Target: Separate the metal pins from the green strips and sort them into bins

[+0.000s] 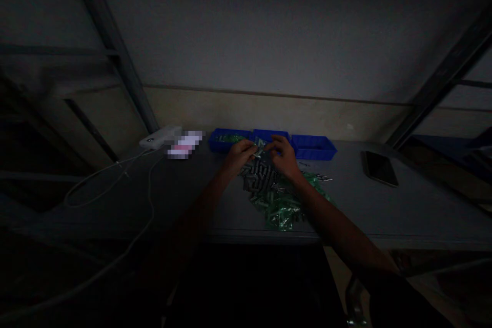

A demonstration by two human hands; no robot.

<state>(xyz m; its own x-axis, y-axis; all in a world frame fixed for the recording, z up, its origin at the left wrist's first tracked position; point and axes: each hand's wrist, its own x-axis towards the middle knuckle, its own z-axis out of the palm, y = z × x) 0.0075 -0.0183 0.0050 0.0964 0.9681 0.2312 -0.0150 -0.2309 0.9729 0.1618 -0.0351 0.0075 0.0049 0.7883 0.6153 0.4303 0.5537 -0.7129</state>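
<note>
In the head view, a small clear plastic bag (260, 146) is held up over the bench between my two hands. My left hand (239, 156) is closed, pinching the bag's left side between thumb and fingers. My right hand (283, 156) has bent fingers whose tips meet the bag's right edge; the exact grip is hard to see in the dim light. Below lies a pile of small grey metal cylinders (258, 177). Closer to me are several green-tinted plastic bags (282, 212), and thin metal pins (323, 178) stick out at the pile's right.
Along the wall stand a left blue bin (215, 146) with green bags inside, a middle blue bin (271, 133) partly hidden by my hands, and a right blue bin (315, 154). A phone (380, 168) lies right; a white device (161, 137) with a cable (150, 195) sits left.
</note>
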